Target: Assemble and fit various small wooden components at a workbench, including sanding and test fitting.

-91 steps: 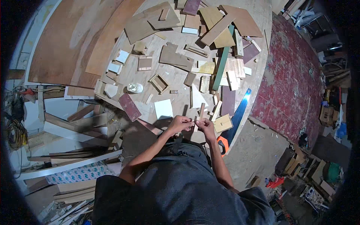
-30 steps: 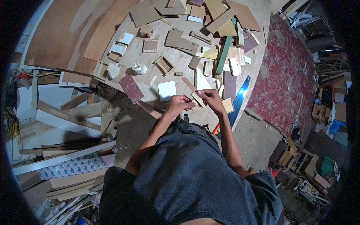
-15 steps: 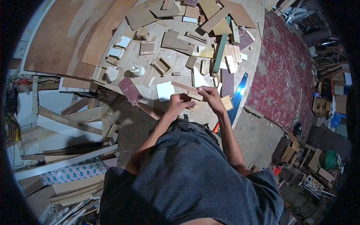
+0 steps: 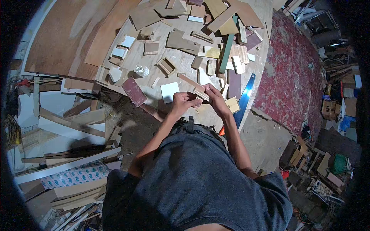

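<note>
Both hands are together over the near edge of the workbench, around a small assembly of narrow wooden strips (image 4: pixel 191 84). Its long strip slants up and to the left. My right hand (image 4: pixel 217 101) is closed on the lower right end, with thumb and fingers on the wood. My left hand (image 4: pixel 182 104) has its fingers bent and its fingertips against the assembly's lower side; what lies under them is partly hidden. Left of the hands lies a white square tile (image 4: pixel 169 92). A blue-bladed handsaw (image 4: pixel 246 96) and a pale wood block (image 4: pixel 232 104) are to the right.
Wood offcuts cover the workbench (image 4: pixel 154 69), among them a small open wooden box (image 4: pixel 166 67), a green strip (image 4: pixel 226 54) and a maroon board (image 4: pixel 134 92). A white jar (image 4: pixel 141 71) stands at left. Large plywood sheets (image 4: pixel 69 34) lean far left; scrap timber piles up below.
The wooden strip assembly has turned to a steeper slant. My left hand has shifted slightly up and drawn its fingers in against it; my right hand has dipped slightly.
</note>
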Demonstrator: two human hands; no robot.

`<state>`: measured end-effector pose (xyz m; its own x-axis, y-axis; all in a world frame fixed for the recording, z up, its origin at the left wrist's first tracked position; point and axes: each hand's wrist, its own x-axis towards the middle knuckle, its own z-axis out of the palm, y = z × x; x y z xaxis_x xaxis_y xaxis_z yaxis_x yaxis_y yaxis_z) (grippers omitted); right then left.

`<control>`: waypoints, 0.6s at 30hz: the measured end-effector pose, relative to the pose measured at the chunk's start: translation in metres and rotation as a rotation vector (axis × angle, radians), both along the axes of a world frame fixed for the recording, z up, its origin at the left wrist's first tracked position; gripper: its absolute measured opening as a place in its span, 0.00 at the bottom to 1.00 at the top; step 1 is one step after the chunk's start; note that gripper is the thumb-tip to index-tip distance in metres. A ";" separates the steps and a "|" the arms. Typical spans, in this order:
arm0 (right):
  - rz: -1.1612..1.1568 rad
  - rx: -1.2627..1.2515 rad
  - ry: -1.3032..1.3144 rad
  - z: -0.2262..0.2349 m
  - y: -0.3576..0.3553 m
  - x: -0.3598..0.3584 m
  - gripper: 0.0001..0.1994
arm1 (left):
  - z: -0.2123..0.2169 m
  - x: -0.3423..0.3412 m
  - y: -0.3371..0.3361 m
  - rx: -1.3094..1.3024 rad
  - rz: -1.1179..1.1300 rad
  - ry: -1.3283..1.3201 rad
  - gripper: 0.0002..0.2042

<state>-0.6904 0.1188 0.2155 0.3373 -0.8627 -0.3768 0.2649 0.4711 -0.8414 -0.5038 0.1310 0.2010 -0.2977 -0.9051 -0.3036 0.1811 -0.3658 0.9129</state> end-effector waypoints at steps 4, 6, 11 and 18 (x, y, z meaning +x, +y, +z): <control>-0.034 0.024 -0.020 0.003 0.001 -0.001 0.16 | 0.006 -0.001 -0.007 -0.012 -0.040 -0.021 0.13; -0.021 0.005 -0.048 0.001 0.002 -0.003 0.16 | 0.010 -0.002 -0.008 -0.003 -0.038 -0.025 0.13; -0.052 0.022 -0.047 0.007 0.004 0.000 0.16 | 0.019 -0.002 -0.006 -0.025 -0.024 -0.059 0.12; -0.088 0.011 -0.013 0.010 0.009 0.002 0.17 | 0.023 -0.004 -0.004 -0.043 0.002 -0.035 0.13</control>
